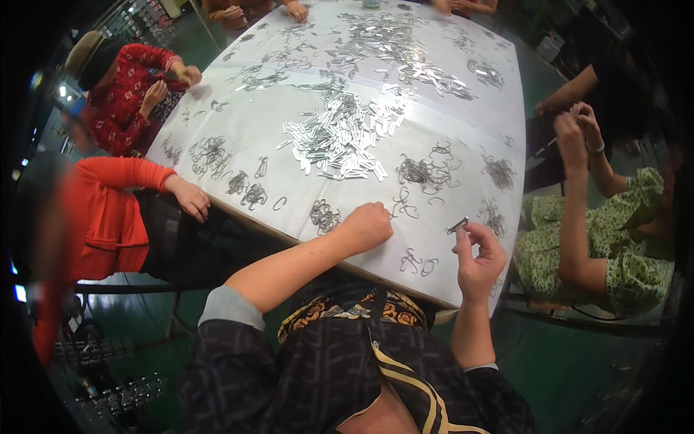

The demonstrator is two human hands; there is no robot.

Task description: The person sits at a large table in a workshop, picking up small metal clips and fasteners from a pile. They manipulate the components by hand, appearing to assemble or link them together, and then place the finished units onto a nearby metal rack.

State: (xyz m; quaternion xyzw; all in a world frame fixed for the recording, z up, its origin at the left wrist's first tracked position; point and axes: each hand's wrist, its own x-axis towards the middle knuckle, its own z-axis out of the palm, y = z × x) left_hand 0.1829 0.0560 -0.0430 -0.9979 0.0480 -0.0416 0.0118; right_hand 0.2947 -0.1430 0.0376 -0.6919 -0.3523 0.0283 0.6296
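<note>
My right hand (481,262) is raised over the near right part of the table, pinching a small silver metal strip (457,226) between thumb and fingers. Closed in a fist, my left hand (367,227) rests at the tabletop near the front edge; whatever its fingers hold is hidden. Just left of it lies a small heap of bent dark wire rings (324,216). A few loose wire rings (410,261) lie between my two hands. Beyond them is a larger tangle of wire rings (423,172). In the table's middle spreads a big pile of shiny silver strips (336,137).
The white-covered table (253,199) has its front edge close to my body. A person in orange (116,217) sits at left, one in patterned red (126,94) beyond. At right, a person in green print (622,246) works with raised hands. More wire heaps (210,155) lie around.
</note>
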